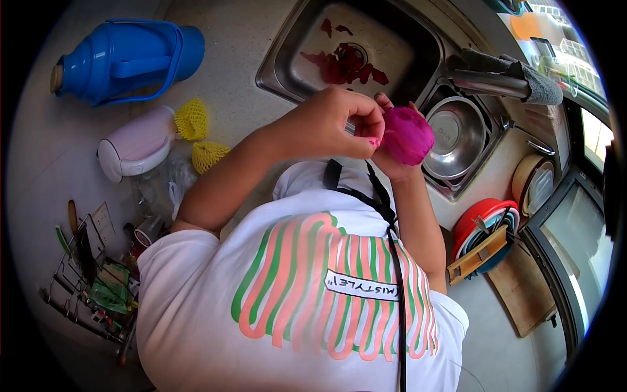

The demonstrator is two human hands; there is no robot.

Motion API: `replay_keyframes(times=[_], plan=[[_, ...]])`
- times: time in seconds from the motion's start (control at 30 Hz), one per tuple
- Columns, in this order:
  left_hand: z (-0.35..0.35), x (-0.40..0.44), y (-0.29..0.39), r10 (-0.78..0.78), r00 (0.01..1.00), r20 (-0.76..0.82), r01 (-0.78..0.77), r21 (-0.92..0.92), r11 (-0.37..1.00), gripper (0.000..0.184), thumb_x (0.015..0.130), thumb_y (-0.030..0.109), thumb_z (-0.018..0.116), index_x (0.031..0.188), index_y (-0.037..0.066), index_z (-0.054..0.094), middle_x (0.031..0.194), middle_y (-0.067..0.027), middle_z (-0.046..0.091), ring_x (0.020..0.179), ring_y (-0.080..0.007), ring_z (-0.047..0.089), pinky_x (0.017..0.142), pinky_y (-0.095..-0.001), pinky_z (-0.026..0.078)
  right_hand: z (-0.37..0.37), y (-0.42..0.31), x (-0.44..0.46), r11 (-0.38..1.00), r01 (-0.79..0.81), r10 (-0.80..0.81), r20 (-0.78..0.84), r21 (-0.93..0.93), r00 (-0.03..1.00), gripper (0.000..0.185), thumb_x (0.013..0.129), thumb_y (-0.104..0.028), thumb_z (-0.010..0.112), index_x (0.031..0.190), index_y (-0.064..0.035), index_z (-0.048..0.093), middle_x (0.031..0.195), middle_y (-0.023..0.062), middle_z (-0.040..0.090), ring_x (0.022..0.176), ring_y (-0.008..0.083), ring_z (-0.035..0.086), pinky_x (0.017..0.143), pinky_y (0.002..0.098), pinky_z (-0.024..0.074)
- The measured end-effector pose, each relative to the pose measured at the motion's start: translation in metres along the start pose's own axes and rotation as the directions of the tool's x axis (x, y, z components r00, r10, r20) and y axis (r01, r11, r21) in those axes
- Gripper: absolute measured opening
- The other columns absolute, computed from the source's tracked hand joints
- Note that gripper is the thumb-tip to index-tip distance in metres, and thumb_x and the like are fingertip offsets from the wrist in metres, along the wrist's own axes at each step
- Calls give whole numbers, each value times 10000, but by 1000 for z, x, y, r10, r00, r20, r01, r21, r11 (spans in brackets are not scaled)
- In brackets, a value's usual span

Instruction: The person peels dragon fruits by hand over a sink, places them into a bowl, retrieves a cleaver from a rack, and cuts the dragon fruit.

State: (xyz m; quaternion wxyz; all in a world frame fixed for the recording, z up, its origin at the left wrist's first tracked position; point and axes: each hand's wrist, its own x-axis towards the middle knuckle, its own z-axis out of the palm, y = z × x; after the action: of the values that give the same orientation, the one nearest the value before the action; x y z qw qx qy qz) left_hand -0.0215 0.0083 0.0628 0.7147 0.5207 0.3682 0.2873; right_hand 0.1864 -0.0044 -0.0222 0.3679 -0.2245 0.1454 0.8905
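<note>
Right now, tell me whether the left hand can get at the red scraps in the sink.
Probably yes: the sink lies open just beyond the left hand, and nothing covers the red scraps.

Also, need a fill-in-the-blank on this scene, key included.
The round magenta fruit rests in the ____ hand.
In the rectangular steel sink, dark red peel scraps bunch mostly by the ____.
Of the blue plastic thermos and pale pink kettle, the ____ is nearer the upper yellow mesh sleeve.

Missing words: right; drain; kettle.
</note>
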Motion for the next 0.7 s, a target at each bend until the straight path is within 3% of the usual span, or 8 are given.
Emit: replay_keyframes(times=[0.1, 0.2, 0.33, 0.43, 0.5, 0.7], plan=[[-1, -2, -7, 83, 996, -42, -83, 4, 997, 145, 755, 18, 673, 883, 1, 609, 839, -49, 597, 799, -124, 566, 795, -261, 476, 0, -1, -2, 1000, -4, 4, 50, -1, 999, 506, 977, -458, 416, 1252, -41, 498, 1013, 143, 622, 934, 288, 615, 858, 392, 495], [4, 3, -8, 296, 931, -213, -213, 340, 916, 189, 785, 45, 711, 934, 0, 605, 915, -66, 598, 847, -162, 587, 814, -279, 482, 9, 0, -6, 997, -32, 29, 51, 73, 998, 498, 976, -454, 419, 1249, -47, 507, 1101, 148, 622, 1006, 294, 612, 898, 391, 495], [7, 6, -16, 231, 960, -157, -170, 326, 930, 201, 822, 84, 739, 937, -6, 601, 943, -82, 599, 862, -190, 598, 812, -296, 488, 0, 1, -3, 984, -61, 49, 81, 165, 996, 492, 974, -451, 423, 1249, -54, 514, 1232, 155, 597, 1119, 308, 582, 950, 397, 487], [7, 8, -20, 208, 968, -138, -154, 325, 933, 183, 839, 85, 733, 918, -11, 600, 906, -85, 598, 837, -189, 591, 786, -307, 488, 14, 3, -6, 992, -40, 36, 28, 124, 999, 483, 974, -443, 428, 1250, -56, 516, 1250, 155, 590, 1142, 300, 568, 952, 397, 488], [7, 8, -19, 200, 973, -114, -148, 354, 923, 169, 845, 79, 725, 906, -15, 599, 880, -86, 596, 819, -194, 587, 767, -317, 487, 5, 2, -5, 988, -54, 43, 78, 145, 996, 489, 971, -446, 437, 1247, -51, 517, 1260, 163, 585, 1151, 295, 563, 958, 399, 483], [6, 4, -20, 348, 934, -83, -290, 394, 872, 142, 815, 23, 724, 886, -12, 606, 867, -80, 602, 800, -209, 589, 751, -321, 488, -5, 2, -3, 987, -22, 14, 52, 158, 999, 511, 964, -453, 462, 1251, -32, 503, 1170, 154, 615, 1080, 297, 586, 955, 408, 466]])
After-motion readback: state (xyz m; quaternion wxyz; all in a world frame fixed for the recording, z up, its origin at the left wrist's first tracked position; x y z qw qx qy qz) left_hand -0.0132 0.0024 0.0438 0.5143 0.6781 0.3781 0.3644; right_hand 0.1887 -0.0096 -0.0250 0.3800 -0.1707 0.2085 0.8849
